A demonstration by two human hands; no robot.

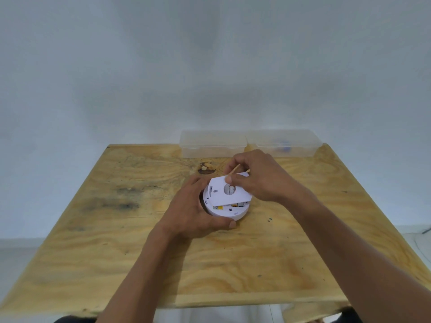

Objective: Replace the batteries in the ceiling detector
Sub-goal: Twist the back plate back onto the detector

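Detector (229, 212) betw. both hands (191, 206), cover (229, 191) apparently lifted.

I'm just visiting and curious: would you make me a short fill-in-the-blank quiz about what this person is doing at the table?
1. The left hand steadies the round white ____ on the wooden table.
2. The right hand pinches a thin wooden ____ above the lifted cover.
3. At the table's far edge stand ____ clear plastic boxes.

Missing words: detector; stick; two
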